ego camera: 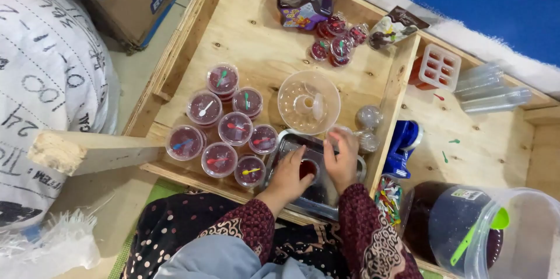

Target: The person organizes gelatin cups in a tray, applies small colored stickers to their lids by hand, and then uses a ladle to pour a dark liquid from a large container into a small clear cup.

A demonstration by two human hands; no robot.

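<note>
Hands working over tray (290, 142). Left hand (289, 175) is gripping cup (307, 168); right hand (343, 159) is pinching its lid (333, 133).

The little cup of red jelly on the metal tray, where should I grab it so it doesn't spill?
Grip the small cup by its round side wall, just under the rim, coming straight down from above. It stands upright on the metal tray with its top open, so tipping would probably spill it. The left hand and right hand already flank it, one on each side.
</note>
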